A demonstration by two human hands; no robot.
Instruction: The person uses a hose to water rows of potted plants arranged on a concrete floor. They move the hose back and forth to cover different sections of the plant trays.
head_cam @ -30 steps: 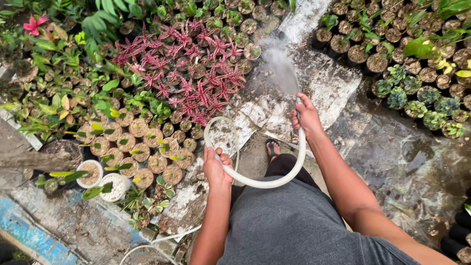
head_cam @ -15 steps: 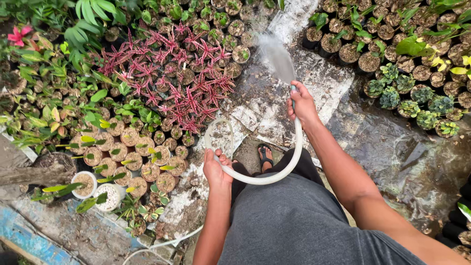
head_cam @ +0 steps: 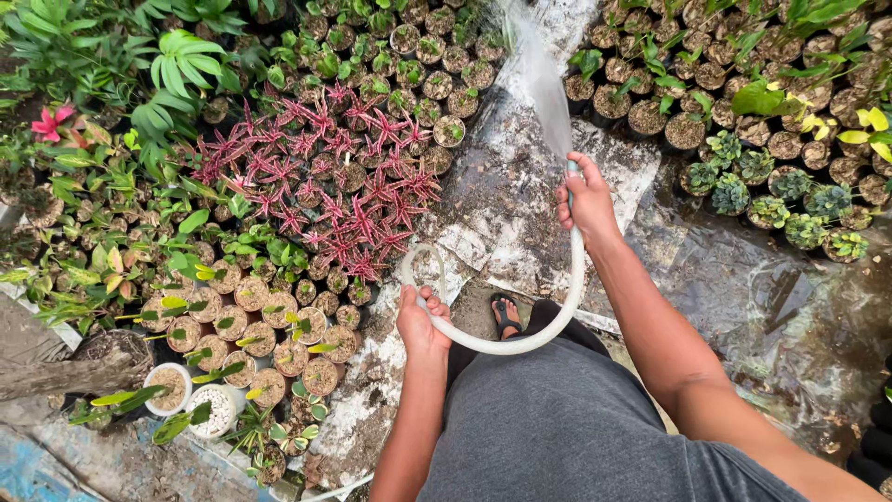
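The white hose point(head_cam: 544, 330) is gripped by both hands, left point(head_cam: 423, 325) and right point(head_cam: 587, 200), its nozzle hidden.

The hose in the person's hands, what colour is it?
White, seen clearly in the head view: the hose.

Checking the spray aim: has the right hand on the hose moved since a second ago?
Yes. The right hand has swung right, away from the red plants, across the pale sheet.

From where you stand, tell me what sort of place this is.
Probably an outdoor plant nursery: rows of small potted seedlings, a bed of red-leaved plants, and a white hose spraying water.
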